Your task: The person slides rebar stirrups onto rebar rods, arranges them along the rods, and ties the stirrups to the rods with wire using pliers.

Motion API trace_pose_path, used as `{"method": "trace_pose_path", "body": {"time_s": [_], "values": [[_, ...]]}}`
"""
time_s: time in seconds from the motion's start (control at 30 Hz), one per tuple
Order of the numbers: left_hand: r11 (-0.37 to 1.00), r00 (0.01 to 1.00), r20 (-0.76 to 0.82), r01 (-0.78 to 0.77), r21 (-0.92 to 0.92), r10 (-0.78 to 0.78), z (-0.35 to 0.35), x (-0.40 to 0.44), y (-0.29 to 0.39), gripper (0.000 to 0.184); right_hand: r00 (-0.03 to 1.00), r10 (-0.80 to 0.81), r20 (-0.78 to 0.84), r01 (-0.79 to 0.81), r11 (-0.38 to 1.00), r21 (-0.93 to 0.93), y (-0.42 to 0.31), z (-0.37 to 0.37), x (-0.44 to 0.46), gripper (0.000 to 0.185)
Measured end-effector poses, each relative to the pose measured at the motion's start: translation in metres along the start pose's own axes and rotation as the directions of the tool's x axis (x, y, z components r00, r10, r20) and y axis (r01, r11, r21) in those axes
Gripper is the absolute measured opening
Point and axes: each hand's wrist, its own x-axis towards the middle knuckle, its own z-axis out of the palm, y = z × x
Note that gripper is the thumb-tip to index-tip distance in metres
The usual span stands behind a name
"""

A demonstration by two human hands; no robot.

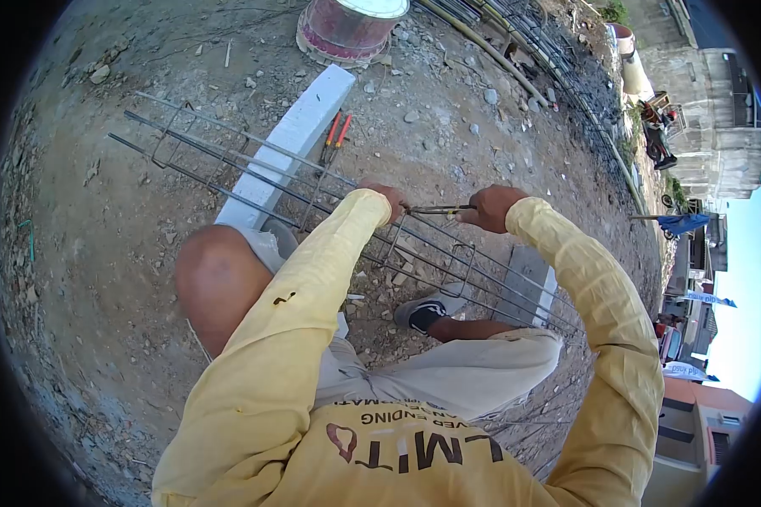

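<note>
A rebar cage (262,160), long steel bars with square stirrups, lies slantwise in front of my knees. My left hand (386,201) is closed at its far bar, by a joint; the fingertips are partly hidden. My right hand (494,209) is wrapped round the end of a thin metal hand tool (440,209). The tool's other end meets the cage beside my left fingers; its exact kind is hard to make out. Red-handled pliers (336,135) lie on the dirt beyond the cage, left of my hands.
A long pale concrete block (292,139) props the cage on the left, and another block (522,279) sits under its right part. A stained bucket (347,29) stands at the top. Poles and bars (524,72) lie at upper right. Stones litter the dirt near my shoe (431,308).
</note>
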Motion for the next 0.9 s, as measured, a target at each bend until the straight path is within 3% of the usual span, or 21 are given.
{"method": "trace_pose_path", "body": {"time_s": [0.03,0.13,0.17,0.2,0.23,0.3,0.33,0.4,0.47,0.5,0.6,0.63,0.73,0.83,0.9], "values": [[1.0,1.0,-0.01,-0.001,0.002,0.001,0.0,0.0,0.0,0.039,0.998,-0.057,-0.031,0.059,0.997,0.046,0.002,0.001,0.007,0.068],[0.997,0.998,-0.029,-0.054,-0.053,0.053,0.011,0.003,0.009,0.037,0.943,0.168,0.287,-0.223,0.96,0.168,0.004,-0.014,0.01,0.067],[0.997,0.998,-0.06,-0.033,-0.065,0.03,0.006,0.0,-0.001,0.036,0.954,0.141,0.263,-0.198,0.958,0.207,0.012,-0.006,0.019,0.07],[0.999,0.999,-0.034,0.01,-0.03,-0.011,-0.002,-0.006,0.002,0.033,0.966,0.099,0.241,-0.131,0.984,0.121,0.001,-0.019,0.011,0.068],[0.999,0.999,0.049,0.024,-0.023,-0.023,0.002,0.004,0.0,0.04,0.995,0.058,0.085,-0.052,0.996,-0.076,0.002,-0.012,0.015,0.064],[0.989,0.998,0.028,0.056,-0.133,-0.053,-0.005,-0.007,0.004,0.038,0.993,0.092,0.07,-0.076,0.977,-0.198,-0.008,-0.018,0.012,0.06],[0.99,0.994,-0.014,0.107,-0.09,-0.109,0.02,0.027,-0.001,0.036,0.988,0.119,0.094,-0.095,0.969,-0.229,-0.014,-0.025,0.01,0.061],[0.999,0.993,-0.122,0.002,-0.038,-0.007,0.041,0.042,-0.008,0.035,0.995,0.09,0.047,-0.075,0.965,-0.25,-0.002,-0.014,0.024,0.064],[0.987,0.979,-0.201,-0.025,-0.157,-0.007,0.03,0.022,0.002,0.036,0.995,0.081,0.062,-0.061,0.959,-0.277,0.003,-0.012,0.03,0.065],[0.978,0.888,-0.46,-0.078,-0.192,-0.019,0.03,-0.002,0.007,0.034,0.999,0.049,0.016,-0.044,0.966,-0.256,0.002,-0.013,0.026,0.066],[0.914,0.608,-0.756,-0.116,-0.388,-0.244,0.033,-0.013,0.029,0.03,0.999,0.032,0.007,-0.029,0.965,-0.261,0.017,0.004,0.045,0.065],[0.912,0.449,-0.856,-0.183,-0.368,-0.256,0.039,-0.005,0.034,0.024,1.0,0.011,-0.01,-0.013,0.966,-0.259,0.023,0.009,0.051,0.065],[0.73,0.58,-0.735,-0.323,-0.603,-0.351,0.051,0.008,0.053,0.02,1.0,0.022,0.014,-0.018,0.97,-0.243,0.02,0.007,0.047,0.065],[0.341,0.794,-0.386,-0.24,-0.909,-0.47,0.063,0.004,0.083,0.014,1.0,0.026,0.005,-0.024,0.971,-0.239,0.022,0.013,0.048,0.066],[0.15,0.833,-0.202,-0.144,-0.978,-0.516,0.071,0.024,0.081,0.009,0.999,0.034,-0.026,-0.039,0.968,-0.246,0.03,0.022,0.055,0.066]]}}
